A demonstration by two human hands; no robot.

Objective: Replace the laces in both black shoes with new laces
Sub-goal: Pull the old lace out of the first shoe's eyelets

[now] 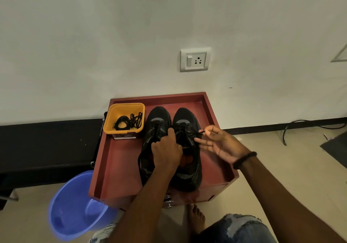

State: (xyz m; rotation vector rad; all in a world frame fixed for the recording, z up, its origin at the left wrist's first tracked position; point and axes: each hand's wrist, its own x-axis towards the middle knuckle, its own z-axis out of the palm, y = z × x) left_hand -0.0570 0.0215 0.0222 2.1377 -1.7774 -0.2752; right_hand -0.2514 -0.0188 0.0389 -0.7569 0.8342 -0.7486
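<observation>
The left hand point(166, 150) grips the right black shoe's point(187, 149) tongue area; the right hand point(218, 143) pinches its lace point(195, 133), beside the left shoe point(155, 128).

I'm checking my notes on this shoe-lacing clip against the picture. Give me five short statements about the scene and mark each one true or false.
1. The right hand pinches a black lace pulled out to the side of the right shoe. True.
2. The yellow tub holds nothing. False: coiled black laces lie in it.
3. Both shoes stand in the red tray, toes toward the wall. True.
4. The blue bucket sits inside the tray. False: it stands on the floor, beside the tray's near left corner.
5. The left hand rests on the bucket's rim. False: it lies over the shoes, its grip at the laces; the left shoe is partly hidden under it.
</observation>
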